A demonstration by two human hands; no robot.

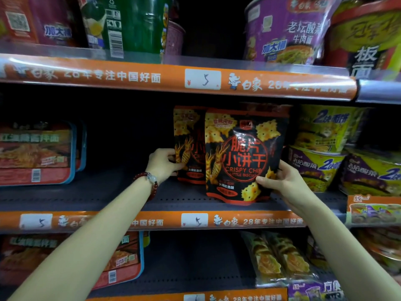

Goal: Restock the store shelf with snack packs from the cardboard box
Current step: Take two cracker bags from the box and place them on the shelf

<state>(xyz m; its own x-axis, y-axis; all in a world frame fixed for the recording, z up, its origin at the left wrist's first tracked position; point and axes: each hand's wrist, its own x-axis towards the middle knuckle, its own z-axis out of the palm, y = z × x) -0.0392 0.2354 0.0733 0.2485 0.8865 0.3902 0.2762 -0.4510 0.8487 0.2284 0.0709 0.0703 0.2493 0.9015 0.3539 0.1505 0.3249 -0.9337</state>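
Observation:
Two black and red snack packs with yellow crackers printed on them stand upright on the middle shelf point(121, 192). The front snack pack point(243, 157) is held at its lower right corner by my right hand point(280, 181), thumb on its face. Just behind it to the left, the rear snack pack point(189, 146) has its left edge pinched by my left hand point(162, 164), which wears a red bead bracelet. The cardboard box is out of view.
Red noodle trays point(36, 153) stand at the shelf's left end, and yellow and purple noodle bowls point(321, 148) are stacked at its right. Big noodle cups point(288, 29) fill the shelf above. More trays and wrapped packs point(280, 257) sit on the shelf below.

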